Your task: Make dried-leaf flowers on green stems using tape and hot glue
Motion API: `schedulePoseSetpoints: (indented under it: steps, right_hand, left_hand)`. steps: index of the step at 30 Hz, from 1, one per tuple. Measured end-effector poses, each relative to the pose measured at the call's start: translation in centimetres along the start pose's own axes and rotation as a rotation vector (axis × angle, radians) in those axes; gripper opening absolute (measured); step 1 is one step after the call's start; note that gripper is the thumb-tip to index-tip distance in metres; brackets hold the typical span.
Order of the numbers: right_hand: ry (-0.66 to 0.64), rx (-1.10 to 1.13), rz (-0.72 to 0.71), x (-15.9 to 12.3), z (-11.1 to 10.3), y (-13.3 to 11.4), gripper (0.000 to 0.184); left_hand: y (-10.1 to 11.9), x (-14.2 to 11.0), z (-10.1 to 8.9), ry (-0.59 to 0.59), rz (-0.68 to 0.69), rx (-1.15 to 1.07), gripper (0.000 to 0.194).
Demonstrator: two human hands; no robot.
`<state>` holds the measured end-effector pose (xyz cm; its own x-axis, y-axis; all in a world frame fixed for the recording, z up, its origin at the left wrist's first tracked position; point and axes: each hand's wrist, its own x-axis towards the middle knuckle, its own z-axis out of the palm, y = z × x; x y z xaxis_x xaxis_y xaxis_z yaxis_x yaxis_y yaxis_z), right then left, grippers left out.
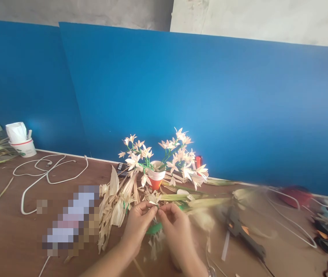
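My left hand [139, 223] and my right hand [175, 225] meet fingertip to fingertip above the table, both closed in a pinch. Pale husk petals [153, 202] show at the fingertips; most of the piece is hidden by the fingers. Just below lie a green roll [154, 228] and some pale husk scraps [154, 246]. Behind the hands stands a red and white paper cup [156, 179], bearing green-stemmed husk flowers [181, 159] that lean out to both sides.
Dry husks [120, 200] spread left of my hands. A hot glue gun [243, 232] lies at right, near a blurred red item [295, 197]. White cable [47, 175], a pixelated phone-like object [71, 217] and a white tub [25, 148] are at left. A blue panel [181, 96] backs the table.
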<state>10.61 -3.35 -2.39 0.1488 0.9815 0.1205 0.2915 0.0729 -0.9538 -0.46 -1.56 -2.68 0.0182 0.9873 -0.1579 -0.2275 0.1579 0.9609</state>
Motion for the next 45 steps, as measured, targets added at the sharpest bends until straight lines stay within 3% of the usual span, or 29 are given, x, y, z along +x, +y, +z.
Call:
schedulePoseSetpoints:
  steps: [10,14,20,29,33,39,45]
  right_hand:
    - [0.052,-0.063,-0.015,-0.3,0.3,-0.1,0.012]
    - [-0.016,0.087,0.024,0.1,0.0,-0.1,0.014]
    - [-0.137,0.394,0.254,1.1,-1.2,-0.7,0.020]
    - [-0.196,0.524,0.269,1.5,-1.4,-0.2,0.020]
    - [-0.244,0.501,0.317,1.4,-1.8,0.2,0.022]
    - [-0.279,0.498,0.348,1.5,-2.5,0.2,0.016]
    - [-0.216,0.476,0.319,1.6,-2.4,0.1,0.009]
  left_hand:
    - [-0.5,-0.3,-0.1,-0.054,0.019,-0.063,0.022]
    - [-0.2,0.0,-0.4,-0.048,0.026,-0.038,0.020]
    - [1.2,0.3,-0.5,-0.079,-0.039,-0.071,0.028]
    - [0.5,0.6,-0.8,-0.176,-0.162,-0.091,0.030]
    - [0.7,0.5,-0.7,-0.233,-0.156,-0.054,0.029]
    - [0.9,0.2,-0.5,-0.227,-0.058,0.094,0.023]
    - [0.5,0.3,-0.6,-0.226,-0.062,0.128,0.022]
